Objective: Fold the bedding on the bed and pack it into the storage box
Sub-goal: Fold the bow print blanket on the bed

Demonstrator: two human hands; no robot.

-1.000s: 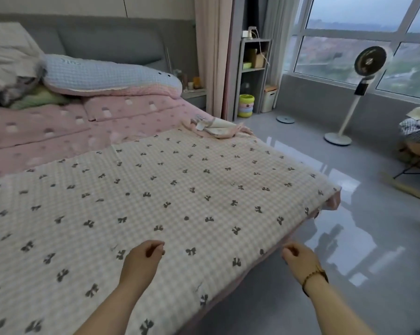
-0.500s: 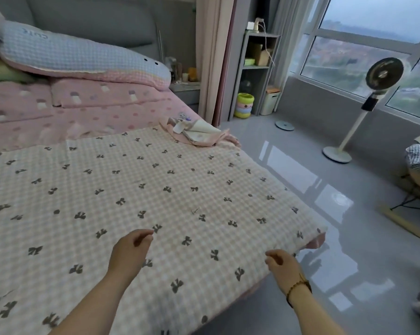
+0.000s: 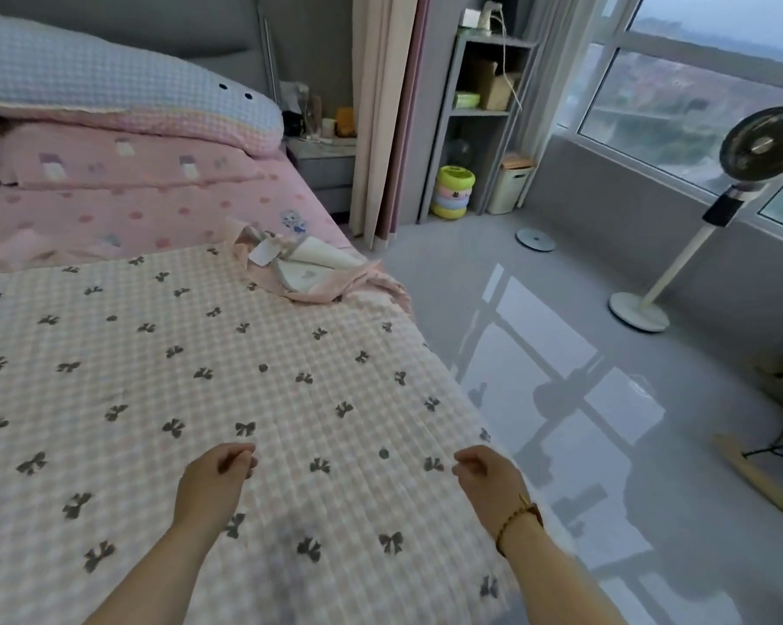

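A checked blanket with dark bow prints [image 3: 191,381] lies spread flat over the near half of the bed. Its far right corner [image 3: 308,272] is turned over and bunched, showing a pink and cream underside with a tag. My left hand [image 3: 218,480] hovers just over the blanket near its front, fingers loosely curled and holding nothing. My right hand [image 3: 488,478], with a bead bracelet at the wrist, hangs over the blanket's right edge, fingers also loosely curled and empty. No storage box is in view.
A pink sheet [image 3: 123,205] and a long blue pillow [image 3: 110,88] lie at the head of the bed. Right of the bed are a nightstand [image 3: 324,160], a grey shelf [image 3: 479,119], a standing fan [image 3: 714,209], glossy floor [image 3: 606,399] and a rocking chair [image 3: 777,466].
The view has shifted right and closer to the bed's right edge. Both hands moved forward over the blanket, and the right hand came in from beside the bed to above the blanket's edge.
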